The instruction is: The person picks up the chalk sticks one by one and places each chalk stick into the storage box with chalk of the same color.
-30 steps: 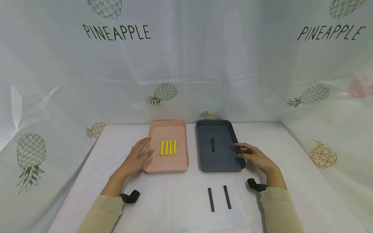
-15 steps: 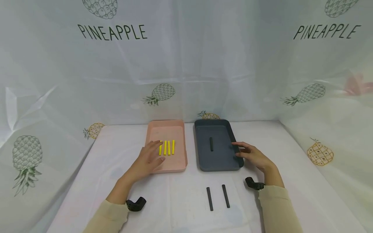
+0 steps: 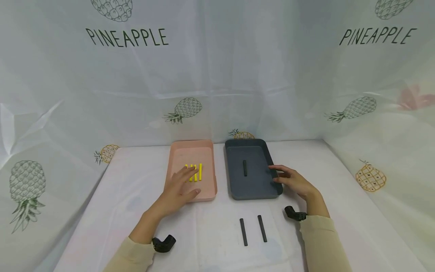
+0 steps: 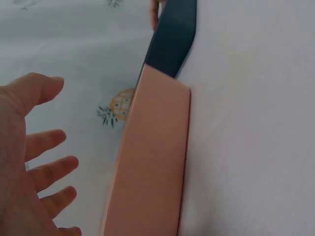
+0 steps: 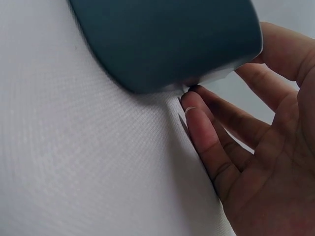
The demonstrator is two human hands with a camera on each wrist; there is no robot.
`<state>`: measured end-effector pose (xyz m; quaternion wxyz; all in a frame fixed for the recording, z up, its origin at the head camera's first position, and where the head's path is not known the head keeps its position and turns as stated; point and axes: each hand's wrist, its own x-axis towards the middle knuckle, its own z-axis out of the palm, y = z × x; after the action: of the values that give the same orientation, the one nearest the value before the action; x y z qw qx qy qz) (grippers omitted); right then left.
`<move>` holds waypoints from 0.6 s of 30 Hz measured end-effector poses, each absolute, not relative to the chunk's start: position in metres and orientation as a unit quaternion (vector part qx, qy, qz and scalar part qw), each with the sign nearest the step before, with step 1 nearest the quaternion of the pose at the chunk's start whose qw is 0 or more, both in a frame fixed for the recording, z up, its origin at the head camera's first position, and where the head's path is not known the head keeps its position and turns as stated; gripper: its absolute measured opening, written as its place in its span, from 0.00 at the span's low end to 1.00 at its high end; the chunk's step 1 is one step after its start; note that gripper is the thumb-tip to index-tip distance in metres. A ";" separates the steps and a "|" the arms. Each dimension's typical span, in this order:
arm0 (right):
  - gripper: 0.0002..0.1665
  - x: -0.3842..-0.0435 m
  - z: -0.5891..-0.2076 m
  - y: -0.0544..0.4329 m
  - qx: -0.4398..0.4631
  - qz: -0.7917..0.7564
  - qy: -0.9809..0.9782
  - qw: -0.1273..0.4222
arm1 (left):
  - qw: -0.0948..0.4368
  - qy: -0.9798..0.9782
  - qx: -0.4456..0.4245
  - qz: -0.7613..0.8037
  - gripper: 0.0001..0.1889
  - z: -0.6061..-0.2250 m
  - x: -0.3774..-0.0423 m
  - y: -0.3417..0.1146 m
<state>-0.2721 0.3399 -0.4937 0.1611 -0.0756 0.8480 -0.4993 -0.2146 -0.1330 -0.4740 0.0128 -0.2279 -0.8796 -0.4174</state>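
My left hand [image 3: 177,190] hovers over the pink tray [image 3: 208,190], fingers spread, holding nothing. Below its fingertips lie several short yellow sticks [image 3: 200,172], side by side and partly hidden by the fingers. In the left wrist view the spread fingers [image 4: 54,172] stand beside the outer wall of the pink tray [image 4: 152,157]. My right hand [image 3: 295,183] rests at the right rim of the dark grey tray [image 3: 253,193], thumb and forefinger over the edge. The right wrist view shows its other fingers [image 5: 202,128] loosely bent outside the tray wall. One black stick [image 3: 245,168] lies inside that tray.
Two black sticks, a left one [image 3: 243,232] and a right one [image 3: 262,228], lie on the white tablecloth [image 3: 210,241] in front of the dark tray. Behind both trays hangs a pineapple-printed curtain [image 3: 238,75]. Each wrist carries a small black camera.
My left hand has moved right from the pink tray's left rim to above the yellow sticks. The right hand keeps its place at the dark tray. The head view has shifted slightly.
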 end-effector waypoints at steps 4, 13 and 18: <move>0.35 -0.272 -0.494 0.339 -0.074 -0.502 0.846 0.161 | 0.015 -0.877 -0.240 -0.415 0.36 -0.473 -0.210 -0.123; 0.35 -0.274 -0.497 0.341 -0.075 -0.508 0.843 0.159 | 0.020 -0.876 -0.264 -0.404 0.36 -0.470 -0.201 -0.099; 0.35 -0.274 -0.496 0.341 -0.078 -0.505 0.845 0.159 | 0.016 -0.882 -0.278 -0.380 0.36 -0.467 -0.195 -0.089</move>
<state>-0.2737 0.3408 -0.4961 0.1591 -0.0779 0.8446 -0.5053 -0.1946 -0.0888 -0.4673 0.0157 -0.2781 -0.8821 -0.3799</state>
